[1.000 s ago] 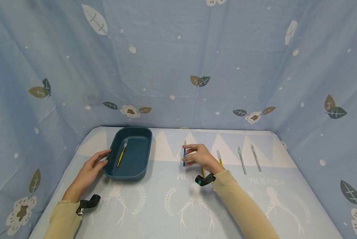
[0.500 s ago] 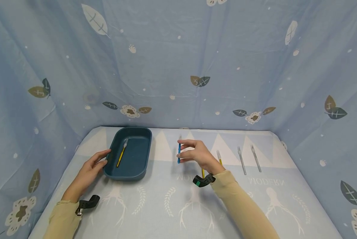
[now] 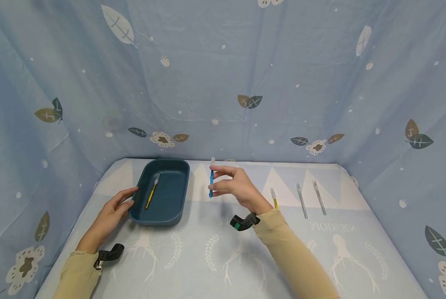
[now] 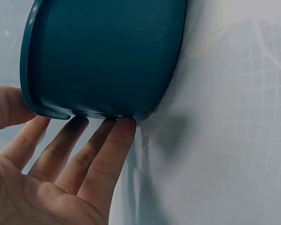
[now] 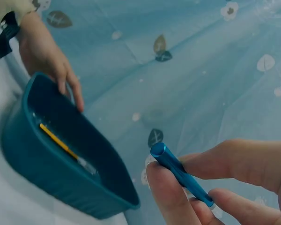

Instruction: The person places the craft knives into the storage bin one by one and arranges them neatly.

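Backdrop: pale blue cloth (image 3: 223, 70) hung on three sides, printed with leaves, small flowers and white dots; creased in places. Counter (image 3: 215, 257): covered with a light blue sheet bearing white triangles, antler motifs and lettering, possibly "MODERN". Light: even, soft, with faint shadows. No window or floor in view.

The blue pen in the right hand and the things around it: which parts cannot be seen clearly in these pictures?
- Slim blue pen: head view, its tip is too small to make out; right wrist view, the fingers cover its lower end.
- Dark teal plastic tray: left wrist view, the frame edge cuts it off and its inside is hidden.
- Yellow pen on the table: head view, the right hand hides its lower part.
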